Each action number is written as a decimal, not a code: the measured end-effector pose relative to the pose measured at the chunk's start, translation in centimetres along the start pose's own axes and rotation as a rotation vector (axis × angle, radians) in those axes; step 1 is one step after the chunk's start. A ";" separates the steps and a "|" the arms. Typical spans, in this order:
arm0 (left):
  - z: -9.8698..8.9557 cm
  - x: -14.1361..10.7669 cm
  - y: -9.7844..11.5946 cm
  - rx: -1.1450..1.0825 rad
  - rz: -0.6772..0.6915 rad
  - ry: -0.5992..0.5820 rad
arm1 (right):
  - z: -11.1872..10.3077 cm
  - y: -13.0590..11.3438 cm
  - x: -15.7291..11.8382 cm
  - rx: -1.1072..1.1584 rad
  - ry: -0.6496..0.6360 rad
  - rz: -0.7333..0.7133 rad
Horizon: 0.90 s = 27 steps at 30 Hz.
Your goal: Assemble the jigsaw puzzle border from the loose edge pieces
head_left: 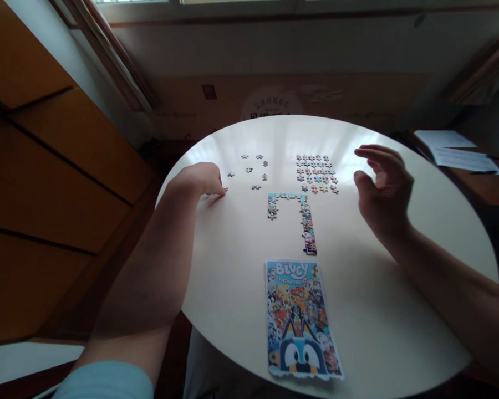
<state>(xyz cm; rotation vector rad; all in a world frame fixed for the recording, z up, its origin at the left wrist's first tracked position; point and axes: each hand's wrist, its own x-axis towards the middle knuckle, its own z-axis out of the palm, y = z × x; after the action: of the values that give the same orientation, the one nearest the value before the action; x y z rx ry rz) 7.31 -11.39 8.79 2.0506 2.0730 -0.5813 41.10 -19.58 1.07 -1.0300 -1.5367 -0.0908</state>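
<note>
My left hand [208, 178] is at the table's left side, fingers curled and tips pressed together near the surface; what they hold, if anything, is hidden. Several loose jigsaw pieces [249, 170] lie scattered to its right. My right hand [385, 185] hovers over the right side, thumb and fingers apart, holding nothing. Left of it, more jigsaw pieces [317, 172] are laid out in rows. A joined puzzle border [310, 227] in the middle forms a top edge, a short left side and a longer right side. Below it lies a Bluey picture sheet [297, 316].
Everything rests on a white round-edged table [233, 266]. Wooden cabinets [45, 166] stand at the left. Papers [461, 149] and a dark pen [483, 172] lie on a brown surface at the right. A printed cardboard box [216, 100] is behind the table, below a window.
</note>
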 end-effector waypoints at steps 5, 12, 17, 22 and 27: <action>0.3 0.2 0.1 -0.045 0.017 0.023 | -0.1 -0.3 0.1 -0.002 -0.007 0.038; 0.9 0.9 -0.2 -0.075 0.053 0.044 | 0.0 -0.7 0.2 -0.007 -0.019 0.060; 0.7 0.4 0.1 -0.076 0.073 0.060 | 0.1 -1.2 0.2 -0.013 -0.027 0.060; 0.5 -0.3 0.6 -0.096 0.113 0.047 | 0.1 -1.4 0.2 0.021 -0.036 0.053; 0.4 -0.2 -0.2 -0.197 0.177 0.041 | 0.2 -1.6 0.1 0.013 -0.040 0.076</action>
<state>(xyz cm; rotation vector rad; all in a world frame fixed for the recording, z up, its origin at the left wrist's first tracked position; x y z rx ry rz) 7.07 -11.79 8.52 2.1163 1.8591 -0.2969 39.98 -20.36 1.91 -1.0843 -1.5306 -0.0081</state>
